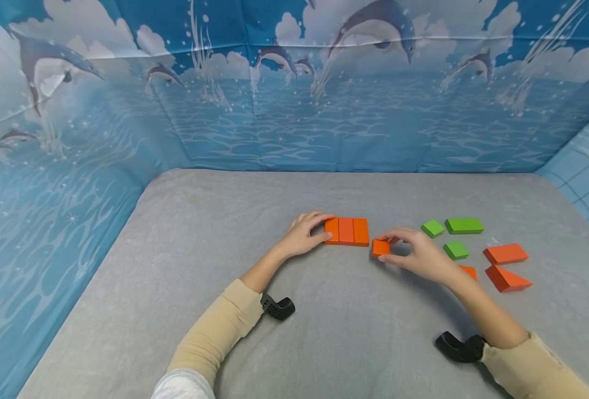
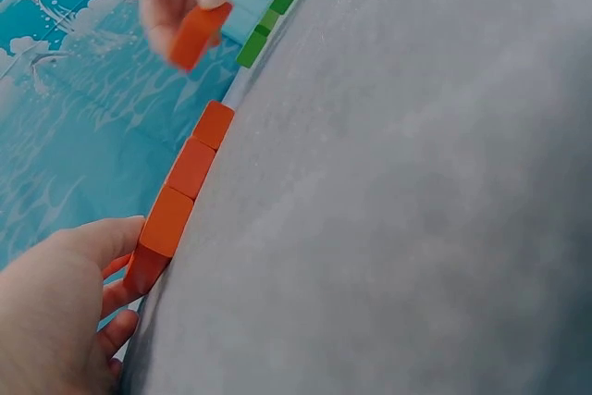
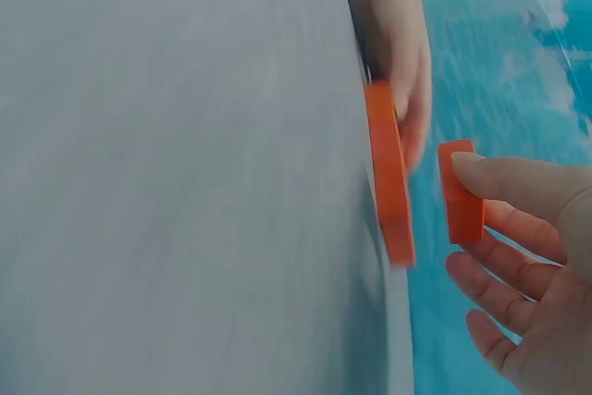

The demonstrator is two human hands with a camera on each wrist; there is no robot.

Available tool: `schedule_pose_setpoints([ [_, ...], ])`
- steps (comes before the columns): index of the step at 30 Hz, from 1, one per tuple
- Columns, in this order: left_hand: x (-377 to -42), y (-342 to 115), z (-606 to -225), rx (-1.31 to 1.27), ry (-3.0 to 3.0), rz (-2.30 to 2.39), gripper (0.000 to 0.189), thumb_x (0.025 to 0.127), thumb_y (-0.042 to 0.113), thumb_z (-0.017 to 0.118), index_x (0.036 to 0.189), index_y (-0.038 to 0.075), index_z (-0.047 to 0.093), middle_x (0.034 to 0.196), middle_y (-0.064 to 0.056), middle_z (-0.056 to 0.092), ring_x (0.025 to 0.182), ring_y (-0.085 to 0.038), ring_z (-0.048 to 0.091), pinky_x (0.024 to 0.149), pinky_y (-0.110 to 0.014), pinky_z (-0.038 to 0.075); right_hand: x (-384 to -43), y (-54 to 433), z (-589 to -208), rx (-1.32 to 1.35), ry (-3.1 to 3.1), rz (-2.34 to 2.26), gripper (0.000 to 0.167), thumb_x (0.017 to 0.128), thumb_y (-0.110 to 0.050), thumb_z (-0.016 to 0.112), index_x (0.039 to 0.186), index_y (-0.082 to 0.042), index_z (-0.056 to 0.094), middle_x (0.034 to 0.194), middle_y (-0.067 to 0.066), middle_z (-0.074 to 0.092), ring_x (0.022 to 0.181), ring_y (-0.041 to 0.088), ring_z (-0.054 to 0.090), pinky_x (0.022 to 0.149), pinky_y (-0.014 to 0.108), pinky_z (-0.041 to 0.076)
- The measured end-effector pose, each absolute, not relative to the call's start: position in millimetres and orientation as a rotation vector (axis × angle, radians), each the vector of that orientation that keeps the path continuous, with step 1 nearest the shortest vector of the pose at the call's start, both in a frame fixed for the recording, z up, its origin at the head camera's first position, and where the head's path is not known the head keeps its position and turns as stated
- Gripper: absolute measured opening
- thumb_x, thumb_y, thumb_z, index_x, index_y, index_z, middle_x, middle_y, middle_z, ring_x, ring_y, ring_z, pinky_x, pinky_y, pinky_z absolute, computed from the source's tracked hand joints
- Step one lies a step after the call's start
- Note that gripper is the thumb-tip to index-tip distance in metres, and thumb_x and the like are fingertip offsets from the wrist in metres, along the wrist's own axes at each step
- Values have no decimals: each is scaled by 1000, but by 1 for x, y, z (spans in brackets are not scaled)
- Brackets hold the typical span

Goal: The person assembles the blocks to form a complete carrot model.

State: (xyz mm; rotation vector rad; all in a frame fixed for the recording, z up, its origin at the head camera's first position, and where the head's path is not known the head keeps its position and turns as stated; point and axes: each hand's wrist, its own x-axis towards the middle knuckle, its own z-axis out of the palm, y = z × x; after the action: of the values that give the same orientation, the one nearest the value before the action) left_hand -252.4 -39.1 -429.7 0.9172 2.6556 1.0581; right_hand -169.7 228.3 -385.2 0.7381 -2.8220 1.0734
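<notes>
Three orange blocks (image 1: 346,231) lie side by side in a row on the grey cloth. My left hand (image 1: 304,235) holds the row's left end, thumb at the near corner and a finger at the far one. In the left wrist view the same hand (image 2: 65,298) has its fingers against the end orange block (image 2: 148,267). Just right of the row, my right hand (image 1: 419,252) pinches a small orange block (image 1: 380,247) between thumb and fingers. The right wrist view shows this small block (image 3: 461,193) raised above the cloth, apart from the row.
Right of my right hand lie green blocks: two small ones (image 1: 432,228) (image 1: 456,250) and a longer one (image 1: 464,225). Farther right are an orange block (image 1: 506,254) and an orange wedge (image 1: 507,279). Another orange piece (image 1: 469,272) shows partly behind my right wrist. A blue dolphin-print curtain (image 1: 294,111) stands behind.
</notes>
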Motion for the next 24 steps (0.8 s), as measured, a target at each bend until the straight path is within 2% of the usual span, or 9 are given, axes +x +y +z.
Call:
schedule_pose_setpoints([
  [11,-253,-36,-429,903,2666,1051,46,92,32,54,136,22,46,138,-1,41,125,-22,32,103,-44,21,-190,175,-395,917,-2823,1078,34,77,-12,74,108,-2,63,103,10,61,88,23,55,77,39,46],
  [13,-253,-36,-429,905,2668,1054,46,92,32,54,136,21,46,138,-1,42,125,-22,33,103,-45,21,-191,170,-397,925,-2812,1044,34,76,-12,74,107,-2,64,103,10,61,90,24,56,79,41,46],
  [20,-252,-37,-429,906,2675,1053,46,92,32,54,136,20,46,138,0,42,125,-23,33,104,-45,21,-192,163,-402,872,-2825,927,34,75,-14,75,106,-5,65,105,9,60,95,26,53,85,53,34],
  [24,-253,-37,-429,905,2676,1055,46,92,32,54,136,20,46,138,-1,42,125,-23,33,104,-44,20,-192,161,-404,855,-2821,900,33,74,-13,76,105,-6,66,103,9,59,95,26,52,83,51,34],
])
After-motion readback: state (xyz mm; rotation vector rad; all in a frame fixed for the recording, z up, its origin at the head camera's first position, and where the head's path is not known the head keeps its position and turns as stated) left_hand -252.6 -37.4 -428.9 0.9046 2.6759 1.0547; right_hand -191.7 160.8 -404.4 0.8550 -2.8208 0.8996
